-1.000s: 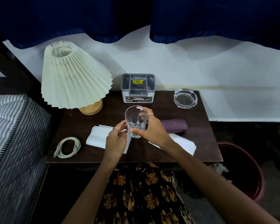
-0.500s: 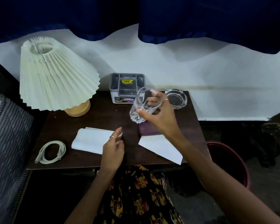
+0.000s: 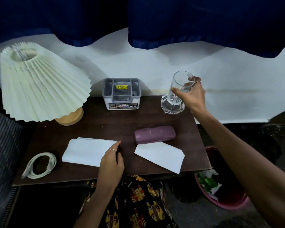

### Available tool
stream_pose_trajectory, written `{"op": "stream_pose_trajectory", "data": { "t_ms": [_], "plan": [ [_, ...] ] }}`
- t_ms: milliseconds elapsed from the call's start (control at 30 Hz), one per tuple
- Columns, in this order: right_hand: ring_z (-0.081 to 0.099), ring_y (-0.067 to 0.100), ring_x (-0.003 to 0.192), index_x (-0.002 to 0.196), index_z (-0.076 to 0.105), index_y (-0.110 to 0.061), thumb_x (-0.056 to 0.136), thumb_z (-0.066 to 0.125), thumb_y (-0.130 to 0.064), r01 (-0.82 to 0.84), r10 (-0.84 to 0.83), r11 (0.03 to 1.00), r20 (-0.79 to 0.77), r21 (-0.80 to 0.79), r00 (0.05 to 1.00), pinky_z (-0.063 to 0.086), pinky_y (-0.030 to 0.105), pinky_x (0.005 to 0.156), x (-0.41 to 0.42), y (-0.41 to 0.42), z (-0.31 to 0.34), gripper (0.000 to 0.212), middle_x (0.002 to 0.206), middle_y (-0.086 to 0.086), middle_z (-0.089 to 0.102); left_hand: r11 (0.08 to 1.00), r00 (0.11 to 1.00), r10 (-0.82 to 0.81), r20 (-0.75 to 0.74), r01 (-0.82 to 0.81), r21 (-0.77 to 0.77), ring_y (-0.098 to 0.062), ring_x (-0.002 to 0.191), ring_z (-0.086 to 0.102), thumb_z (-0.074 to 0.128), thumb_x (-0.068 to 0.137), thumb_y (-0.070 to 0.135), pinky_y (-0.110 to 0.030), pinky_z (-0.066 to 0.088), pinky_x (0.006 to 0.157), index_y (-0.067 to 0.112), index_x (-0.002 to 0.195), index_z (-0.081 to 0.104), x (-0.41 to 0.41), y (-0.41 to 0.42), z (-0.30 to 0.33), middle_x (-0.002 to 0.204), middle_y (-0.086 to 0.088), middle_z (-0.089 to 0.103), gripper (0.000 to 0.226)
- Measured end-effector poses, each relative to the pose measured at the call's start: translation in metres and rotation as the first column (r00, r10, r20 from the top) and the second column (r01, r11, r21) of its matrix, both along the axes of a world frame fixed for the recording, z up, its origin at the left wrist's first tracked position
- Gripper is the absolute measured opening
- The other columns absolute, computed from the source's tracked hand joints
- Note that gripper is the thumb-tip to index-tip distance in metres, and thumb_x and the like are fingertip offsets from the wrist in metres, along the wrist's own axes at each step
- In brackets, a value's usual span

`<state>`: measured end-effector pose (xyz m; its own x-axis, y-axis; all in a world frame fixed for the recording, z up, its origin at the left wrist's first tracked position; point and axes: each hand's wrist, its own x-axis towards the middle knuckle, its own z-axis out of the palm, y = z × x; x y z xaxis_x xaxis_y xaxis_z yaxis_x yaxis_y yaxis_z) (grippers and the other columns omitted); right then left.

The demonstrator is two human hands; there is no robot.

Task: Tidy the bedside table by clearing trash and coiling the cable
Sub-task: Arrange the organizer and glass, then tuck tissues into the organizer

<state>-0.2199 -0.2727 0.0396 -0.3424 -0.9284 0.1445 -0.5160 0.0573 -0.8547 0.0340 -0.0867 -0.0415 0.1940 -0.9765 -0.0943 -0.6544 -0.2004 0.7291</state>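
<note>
We see the right hand (image 3: 193, 96) curled round a clear drinking glass (image 3: 179, 87), holding it tilted above the glass ashtray (image 3: 172, 107) at the far right corner of the dark wooden bedside table (image 3: 105, 122); whether the glass base touches the ashtray we cannot tell. The left hand (image 3: 112, 160) rests on the near part of the table with its fingers loosely extended, gripping nothing, its fingertips at the right edge of a folded white tissue (image 3: 87, 151). A second white tissue (image 3: 161, 156) lies near the front right, its far edge just beside a purple spectacle case (image 3: 155, 134). The white cable (image 3: 39, 165) sits already coiled at the front left corner, well apart from both hands. At the back stand a grey plastic box (image 3: 121, 93) (a yellow sticker shows on its lid) and a pleated cream lamp (image 3: 39, 83). Beside the table on the floor, a reddish bin (image 3: 227, 204) holds crumpled trash.
</note>
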Motion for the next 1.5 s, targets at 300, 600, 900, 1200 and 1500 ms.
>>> {"op": "stream_pose_trajectory", "data": {
  "t_ms": [300,600,900,1200,1500],
  "plan": [
    [0.060,0.021,0.106,0.124,0.048,-0.015,0.061,0.084,-0.034,0.012,-0.011,0.998,-0.005,0.056,1.000,0.046,0.025,0.088,-0.002,-0.001,-0.025,0.075,0.116,0.010,0.063,0.999,0.997,-0.035,0.074,0.034,0.016,-0.016,0.128,0.047,0.047,0.095,0.009,-0.027,0.034,0.107,0.013,0.137,0.046,-0.002,0.002,-0.004,0.138,-0.003,0.053,0.043],
    [0.060,0.024,0.110,0.127,0.044,-0.021,0.059,0.083,-0.042,0.031,-0.030,0.997,-0.018,0.066,0.999,0.049,0.037,0.095,0.006,0.002,-0.029,0.082,0.120,0.009,0.062,0.998,0.993,-0.062,0.100,0.063,-0.009,-0.017,0.130,0.046,0.048,0.094,0.007,-0.025,0.032,0.107,0.011,0.136,0.047,-0.004,0.003,-0.006,0.138,-0.005,0.052,0.042],
    [0.052,0.024,0.119,0.136,0.039,-0.005,0.084,0.067,-0.028,0.104,-0.103,0.994,-0.054,0.027,0.993,0.042,0.038,0.103,0.008,0.084,-0.021,0.064,0.132,0.012,0.050,0.962,0.947,-0.236,0.216,0.259,-0.087,-0.022,0.130,0.047,0.051,0.089,0.000,-0.029,0.031,0.108,0.012,0.131,0.055,-0.005,0.006,-0.007,0.136,-0.005,0.055,0.044],
    [0.045,0.036,0.123,0.133,0.047,-0.002,0.083,0.066,-0.039,-0.023,0.197,0.835,-0.259,0.550,0.946,0.035,0.040,0.105,0.016,0.184,-0.059,0.065,0.131,0.017,0.044,0.832,0.751,-0.513,0.416,0.555,0.023,-0.016,0.142,0.028,0.043,0.094,0.012,-0.035,0.030,0.110,0.028,0.144,0.037,-0.016,0.014,-0.006,0.153,0.007,0.032,0.053],
    [0.044,0.041,0.116,0.116,0.053,-0.003,0.079,0.067,-0.026,0.095,0.077,0.790,-0.252,0.605,0.965,0.038,0.043,0.099,0.036,0.204,-0.060,0.045,0.123,0.017,0.044,0.807,0.759,-0.495,0.423,0.582,-0.098,-0.017,0.126,0.052,0.052,0.088,0.009,-0.033,0.040,0.101,0.019,0.128,0.058,-0.012,0.022,-0.004,0.132,0.002,0.060,0.042]
  ]
}}
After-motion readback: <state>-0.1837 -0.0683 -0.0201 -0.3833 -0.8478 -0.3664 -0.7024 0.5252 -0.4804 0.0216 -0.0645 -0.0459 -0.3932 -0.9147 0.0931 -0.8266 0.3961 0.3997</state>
